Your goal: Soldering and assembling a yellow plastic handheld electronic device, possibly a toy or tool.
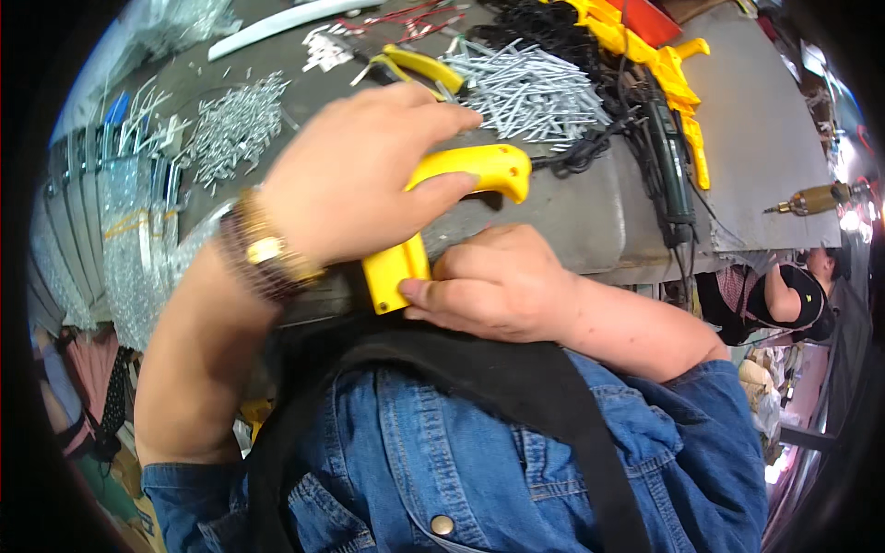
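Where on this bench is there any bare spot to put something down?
Bare grey top lies right of the black power tool, up to the drill. A smaller patch sits between the yellow handle and the cord. Screws, pliers and small nails crowd the back.

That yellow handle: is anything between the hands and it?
Nothing visible. The left hand already wraps over the yellow handle from above, and the right hand touches its lower end near the bench edge. Both are in direct contact.
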The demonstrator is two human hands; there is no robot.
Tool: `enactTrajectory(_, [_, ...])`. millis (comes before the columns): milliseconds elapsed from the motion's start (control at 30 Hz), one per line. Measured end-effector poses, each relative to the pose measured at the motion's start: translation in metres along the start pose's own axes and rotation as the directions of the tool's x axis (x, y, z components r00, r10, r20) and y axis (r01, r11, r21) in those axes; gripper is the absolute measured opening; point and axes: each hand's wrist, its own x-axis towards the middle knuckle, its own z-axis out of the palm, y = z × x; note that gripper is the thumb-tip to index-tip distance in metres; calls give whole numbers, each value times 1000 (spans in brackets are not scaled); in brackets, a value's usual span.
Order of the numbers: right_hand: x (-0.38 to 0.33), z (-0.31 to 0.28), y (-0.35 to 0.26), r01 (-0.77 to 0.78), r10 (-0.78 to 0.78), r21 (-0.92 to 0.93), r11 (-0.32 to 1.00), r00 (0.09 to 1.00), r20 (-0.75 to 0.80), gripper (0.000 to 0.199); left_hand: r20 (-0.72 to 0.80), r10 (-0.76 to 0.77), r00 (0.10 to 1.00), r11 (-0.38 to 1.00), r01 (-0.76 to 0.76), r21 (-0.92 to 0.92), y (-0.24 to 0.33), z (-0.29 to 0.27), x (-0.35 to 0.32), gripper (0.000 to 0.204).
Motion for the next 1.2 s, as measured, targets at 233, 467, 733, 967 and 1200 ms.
enactTrajectory(233, [-55, -112, 77, -419, 341, -439, 795, 907, -249, 30, 243, -330, 912, 925, 261, 274, 22, 22, 14, 50])
enactTrajectory(467, [-157, -184, 131, -961, 904, -239, 141, 224, -364, 69, 260, -306, 916, 934, 235, 271, 27, 28, 22, 53])
enactTrajectory(733, [-70, -188, 91, 44, 626, 991, 123, 771, -112, 60, 217, -290, 932, 930, 221, 294, 25, 30, 19, 54])
enactTrajectory(967, [-19, -100, 74, -5, 496, 862, 507, 819, -288, 55, 154, -230, 961, 937, 176, 301, 25, 35, 19, 52])
enactTrajectory(1200, [17, -98, 72, 94, 332, 810, 579, 880, -339, 57, 177, -263, 948, 934, 204, 292, 23, 35, 17, 49])
